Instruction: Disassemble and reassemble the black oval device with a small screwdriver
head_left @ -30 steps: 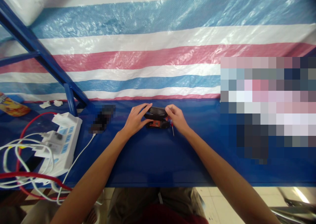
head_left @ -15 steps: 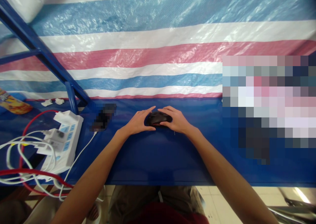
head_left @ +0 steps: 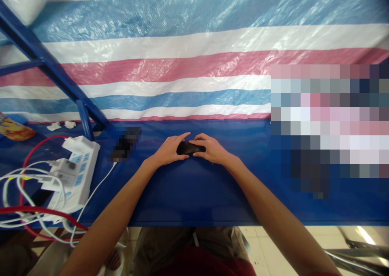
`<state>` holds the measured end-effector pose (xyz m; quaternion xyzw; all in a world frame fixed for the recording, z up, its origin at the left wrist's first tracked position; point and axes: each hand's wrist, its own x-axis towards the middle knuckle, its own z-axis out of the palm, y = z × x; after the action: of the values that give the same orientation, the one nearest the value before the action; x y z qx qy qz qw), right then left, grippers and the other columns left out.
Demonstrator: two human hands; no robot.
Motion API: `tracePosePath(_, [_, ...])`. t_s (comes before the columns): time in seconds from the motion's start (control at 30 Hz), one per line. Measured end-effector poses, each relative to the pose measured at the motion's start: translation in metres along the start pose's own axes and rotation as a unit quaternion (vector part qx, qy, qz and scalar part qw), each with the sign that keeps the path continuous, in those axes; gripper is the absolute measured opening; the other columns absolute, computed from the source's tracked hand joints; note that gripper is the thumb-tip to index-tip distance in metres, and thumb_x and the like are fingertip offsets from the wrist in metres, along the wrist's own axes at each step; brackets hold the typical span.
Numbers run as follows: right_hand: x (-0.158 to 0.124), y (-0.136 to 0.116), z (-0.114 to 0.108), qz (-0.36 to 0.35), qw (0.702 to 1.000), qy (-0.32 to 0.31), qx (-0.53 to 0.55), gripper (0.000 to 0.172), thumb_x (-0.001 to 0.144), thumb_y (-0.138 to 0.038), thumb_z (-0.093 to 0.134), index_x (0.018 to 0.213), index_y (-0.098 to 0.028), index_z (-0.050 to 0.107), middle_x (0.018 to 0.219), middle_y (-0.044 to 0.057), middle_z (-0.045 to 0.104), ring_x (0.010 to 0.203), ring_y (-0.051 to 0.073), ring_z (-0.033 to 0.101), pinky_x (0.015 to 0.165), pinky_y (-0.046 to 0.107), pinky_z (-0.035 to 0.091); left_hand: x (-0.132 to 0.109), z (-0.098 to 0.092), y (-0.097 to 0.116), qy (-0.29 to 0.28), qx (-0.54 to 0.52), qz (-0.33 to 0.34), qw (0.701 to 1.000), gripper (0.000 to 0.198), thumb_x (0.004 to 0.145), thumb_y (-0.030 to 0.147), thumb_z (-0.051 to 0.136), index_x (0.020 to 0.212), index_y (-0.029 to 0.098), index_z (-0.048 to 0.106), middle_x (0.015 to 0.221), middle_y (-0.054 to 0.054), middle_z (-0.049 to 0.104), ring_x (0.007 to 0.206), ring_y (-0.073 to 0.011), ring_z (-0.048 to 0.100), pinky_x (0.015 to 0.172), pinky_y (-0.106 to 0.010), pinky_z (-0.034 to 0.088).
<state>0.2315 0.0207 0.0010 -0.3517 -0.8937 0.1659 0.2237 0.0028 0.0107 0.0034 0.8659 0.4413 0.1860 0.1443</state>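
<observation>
A small, smooth black object [head_left: 191,148], rounded like a computer mouse, is on or just above the blue table in front of me; I cannot make out its exact kind. My left hand [head_left: 172,150] curves around its left end, thumb on the near side and fingers on the far side. From the right, my right hand [head_left: 211,149] grips the other end between thumb and fingers, covering part of it. The fingertips of both hands nearly meet over the object.
On the left stand a white power strip [head_left: 86,162] with chargers and tangled white and red cables. A blurred phone [head_left: 125,144] lies plugged in nearby. A snack packet [head_left: 15,128], a blue frame [head_left: 60,81] and a striped sheet [head_left: 170,71] are behind. A pixelated area covers the right.
The right hand has moved slightly left, and the black object has shifted and turned between the hands. The left hand stays nearly in place. The whole view has shifted a little.
</observation>
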Motion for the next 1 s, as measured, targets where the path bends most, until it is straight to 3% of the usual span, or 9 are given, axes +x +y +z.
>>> tracePosePath(0.43, [-0.0005,-0.0069,0.0001,-0.004,1.000,-0.026,-0.017,0.047,0.083,-0.024,0.063,0.129,-0.029,0.055,0.117,0.008,0.053,0.109,0.023,0.055,0.098,0.046,0.042,0.0001,0.0038,-0.0039,0.002,0.002,0.011,1.000,0.076,0.076,0.044,0.069,0.141,0.023,0.036,0.127,-0.010,0.057,0.116,-0.0289,0.053,0.100,-0.042,0.039])
tracePosePath(0.77, [0.0003,0.0010,0.0040,0.019,1.000,0.008,-0.005,0.058,0.079,-0.028,0.069,0.134,-0.024,0.051,0.126,0.011,0.055,0.115,0.025,0.055,0.101,0.044,0.042,-0.0008,-0.0019,-0.0048,-0.001,0.026,0.004,1.000,0.073,0.077,0.048,0.067,0.139,0.024,0.039,0.130,-0.010,0.056,0.118,-0.0282,0.053,0.103,-0.042,0.037])
tracePosePath(1.0, [-0.0003,-0.0026,0.0010,0.002,1.000,-0.013,-0.005,0.046,0.085,-0.030,0.062,0.130,-0.025,0.054,0.127,0.010,0.056,0.114,0.025,0.055,0.101,0.046,0.042,-0.0009,0.0010,-0.0062,-0.003,0.016,0.008,1.000,0.075,0.078,0.045,0.067,0.142,0.023,0.036,0.133,-0.010,0.054,0.120,-0.0281,0.052,0.103,-0.041,0.037])
